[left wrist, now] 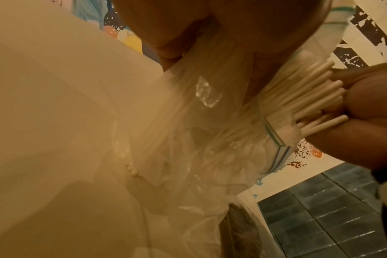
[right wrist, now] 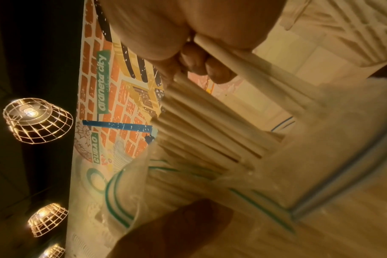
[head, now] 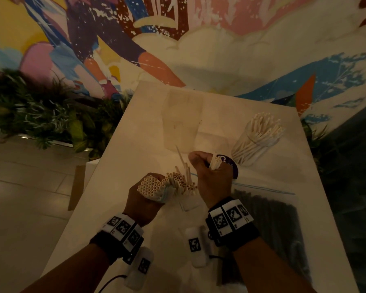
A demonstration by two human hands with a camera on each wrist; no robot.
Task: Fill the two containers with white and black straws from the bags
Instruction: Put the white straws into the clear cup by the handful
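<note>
Your left hand (head: 145, 199) is wrapped around the clear bag of white straws (head: 156, 188), open ends facing up out of your fist. Just beside it, your right hand (head: 209, 176) is closed on a small bunch of white straws (head: 215, 162) drawn above the bag mouth. The bag of black straws (head: 268, 225) lies at your right wrist. Farther right on the white table (head: 148, 115) stands a clear container (head: 256, 142) holding white straws.

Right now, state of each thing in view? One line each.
left hand: grips the bag of white straws, upright, by its neck
bag of white straws: open, straw ends sticking out
right hand: holds a small bunch of white straws
clear container: standing on the table, partly filled with white straws
bag of black straws: lying flat on the table, untouched
</note>
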